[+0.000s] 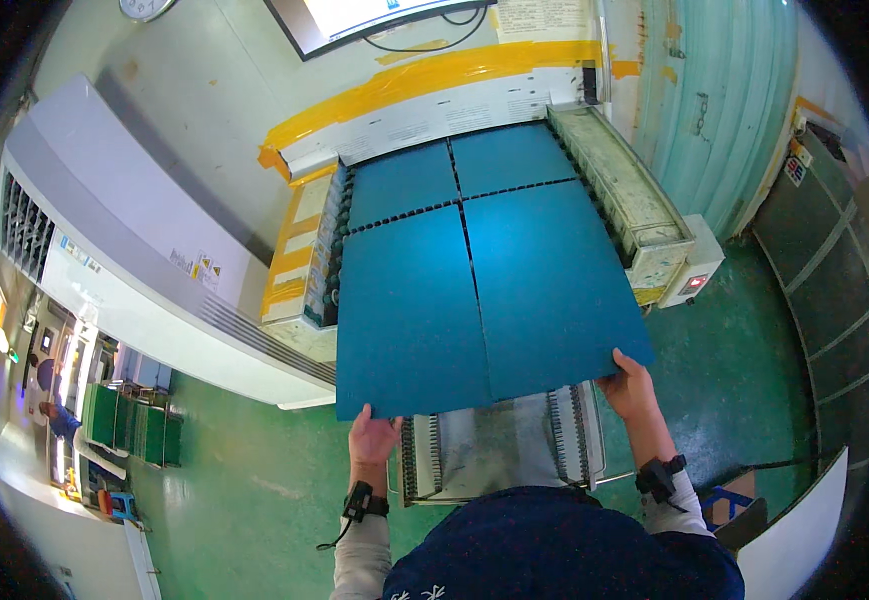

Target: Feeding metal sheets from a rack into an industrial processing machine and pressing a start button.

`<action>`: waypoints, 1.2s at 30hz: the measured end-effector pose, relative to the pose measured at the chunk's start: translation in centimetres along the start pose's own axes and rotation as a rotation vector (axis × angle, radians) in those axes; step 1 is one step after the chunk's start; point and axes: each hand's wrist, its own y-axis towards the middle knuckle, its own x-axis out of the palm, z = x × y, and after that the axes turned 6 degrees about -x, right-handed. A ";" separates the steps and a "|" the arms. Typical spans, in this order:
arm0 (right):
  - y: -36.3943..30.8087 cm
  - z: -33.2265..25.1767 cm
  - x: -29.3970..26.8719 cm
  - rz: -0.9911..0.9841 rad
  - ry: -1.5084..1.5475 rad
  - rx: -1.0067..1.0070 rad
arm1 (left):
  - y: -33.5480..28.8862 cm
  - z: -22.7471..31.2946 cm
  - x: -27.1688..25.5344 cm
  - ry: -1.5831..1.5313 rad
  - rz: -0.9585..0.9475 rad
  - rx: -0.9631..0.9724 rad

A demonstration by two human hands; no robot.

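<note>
On the pale metal roller conveyor [622,168], two flat blue rectangular near panels [410,310] overhang the near edge, two blue far panels [403,185] lie aboard (half the set seemingly unfinished), and bare left hand [373,438] and right hand [633,391] pinch the near panels' outer corners.

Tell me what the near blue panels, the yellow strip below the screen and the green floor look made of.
Near blue panels: smooth, satin sheets, perhaps coated board or metal, by their flatness and soft highlights; the core cannot be told.
Yellow strip: likely glossy plastic tape, judging by its creases and shine.
Green floor: probably painted or resin-coated, given its even colour and soft reflections.
</note>
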 end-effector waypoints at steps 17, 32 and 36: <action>1.3 0.0 1.7 -0.023 0.015 0.011 | 1.9 0.8 0.6 -0.009 0.007 0.018; 3.3 0.4 1.7 0.014 -0.027 0.015 | 3.8 1.8 -0.3 0.023 -0.009 -0.004; 3.8 0.5 1.8 0.006 -0.011 0.025 | 4.5 2.0 -0.9 0.032 -0.008 -0.017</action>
